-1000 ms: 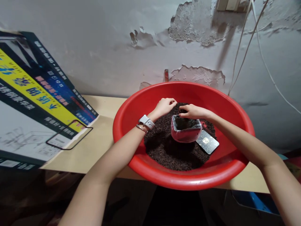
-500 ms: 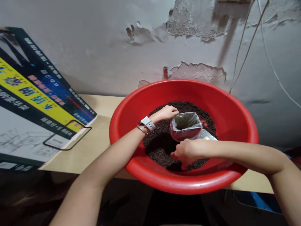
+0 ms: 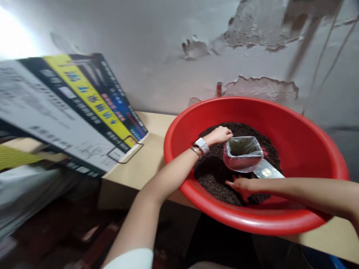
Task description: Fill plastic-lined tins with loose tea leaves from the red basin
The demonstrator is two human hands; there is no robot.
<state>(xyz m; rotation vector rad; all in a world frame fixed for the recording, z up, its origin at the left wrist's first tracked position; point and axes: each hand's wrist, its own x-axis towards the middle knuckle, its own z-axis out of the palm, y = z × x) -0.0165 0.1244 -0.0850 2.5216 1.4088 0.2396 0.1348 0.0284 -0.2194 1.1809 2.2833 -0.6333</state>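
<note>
Soil in the round red plastic basin [image 3: 331, 157] surrounded a barely filled clear plastic bag [image 3: 242, 153]; left hand [image 3: 220, 135] pinched its rim, right hand [image 3: 241, 184] lay flat, fingers spread, on soil.

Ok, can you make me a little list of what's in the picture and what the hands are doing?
Bowl: big red bowl on a table
Inside: dark soil, small bag, flat card
Left hand: at the bag's left edge, grip unclear
Right hand: fingers spread on the soil
Nearby: printed box, peeling wall
</note>
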